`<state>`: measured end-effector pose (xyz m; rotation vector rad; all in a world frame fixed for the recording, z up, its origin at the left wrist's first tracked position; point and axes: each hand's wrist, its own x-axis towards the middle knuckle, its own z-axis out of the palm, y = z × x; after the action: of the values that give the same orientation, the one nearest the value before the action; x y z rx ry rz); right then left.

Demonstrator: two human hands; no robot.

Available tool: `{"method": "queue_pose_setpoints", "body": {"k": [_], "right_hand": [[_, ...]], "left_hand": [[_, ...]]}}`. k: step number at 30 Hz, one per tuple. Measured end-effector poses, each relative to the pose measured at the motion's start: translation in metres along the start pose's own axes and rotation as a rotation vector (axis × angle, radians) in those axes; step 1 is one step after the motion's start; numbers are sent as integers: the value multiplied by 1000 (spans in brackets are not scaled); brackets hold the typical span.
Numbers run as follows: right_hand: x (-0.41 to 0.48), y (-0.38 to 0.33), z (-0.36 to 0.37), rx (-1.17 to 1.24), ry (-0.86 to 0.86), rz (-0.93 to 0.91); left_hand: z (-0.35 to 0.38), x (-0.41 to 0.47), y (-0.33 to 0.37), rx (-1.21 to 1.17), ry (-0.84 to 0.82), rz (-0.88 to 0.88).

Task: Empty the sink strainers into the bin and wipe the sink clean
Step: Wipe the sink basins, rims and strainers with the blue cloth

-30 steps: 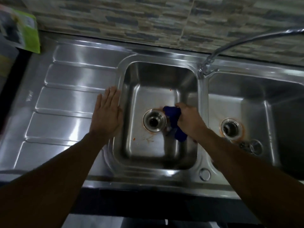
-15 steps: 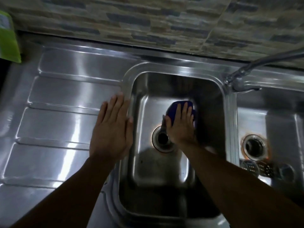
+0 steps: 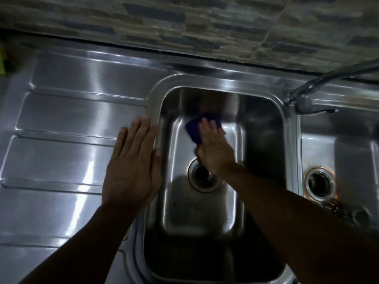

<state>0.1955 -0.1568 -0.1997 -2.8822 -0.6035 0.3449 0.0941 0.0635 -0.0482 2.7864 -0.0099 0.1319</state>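
Observation:
My right hand (image 3: 214, 148) presses a dark blue cloth (image 3: 193, 130) flat against the floor of the left steel basin (image 3: 264, 140), at its far end, fingers straight on top of the cloth. The open drain (image 3: 204, 177) lies just behind the wrist. My left hand (image 3: 133, 167) rests flat, fingers together, on the draining board at the basin's left rim. The right basin has its own drain (image 3: 320, 183) with rust-coloured stains around it, and strainer pieces (image 3: 338, 208) lie on its floor beside my right forearm.
A ribbed steel draining board (image 3: 61, 140) spreads to the left. The tap (image 3: 303, 93) stands on the divider between the basins, its spout reaching right. A stone-pattern tiled wall (image 3: 184, 23) runs along the back. A green object (image 3: 2, 62) peeks in at the left edge.
My right hand has pushed the blue cloth from beside the drain to the far end of the left basin, flattening on it. The view has moved closer and leftward. My left hand stays put.

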Motion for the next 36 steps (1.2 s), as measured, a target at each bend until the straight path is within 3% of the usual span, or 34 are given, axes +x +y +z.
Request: {"method": "queue_pose_setpoints", "body": {"k": [3, 7, 8, 12, 16, 21, 23, 25, 28, 31, 33, 36], "right_hand": [[-24, 27, -4, -137, 40, 291], [-4, -13, 2, 6, 61, 500], [2, -28, 5, 15, 65, 459], [17, -80, 16, 82, -51, -34], [9, -65, 17, 99, -11, -104], [-18, 9, 9, -17, 65, 421], [-21, 14, 3, 105, 132, 466], [-16, -2, -8, 420, 321, 547], [11, -41, -32, 897, 769, 906], [50, -80, -62, 1280, 880, 1123], [70, -111, -77, 1373, 849, 1066], [61, -151, -87, 1134, 822, 678]], "left_hand": [[0, 0, 0, -5, -6, -2], [1, 0, 1, 14, -17, -17], [1, 0, 1, 18, -23, -18], [1, 0, 0, 36, -53, 2], [1, -2, -2, 34, -59, 16], [2, -1, -5, 17, -44, 10], [3, -2, -6, 26, -47, 9], [3, -2, -5, 28, -52, 9], [1, -1, -3, 19, -56, 1], [1, 0, -1, 29, -58, -3], [2, -1, -1, 32, -55, 4], [1, -1, -2, 41, -55, 25]]}}
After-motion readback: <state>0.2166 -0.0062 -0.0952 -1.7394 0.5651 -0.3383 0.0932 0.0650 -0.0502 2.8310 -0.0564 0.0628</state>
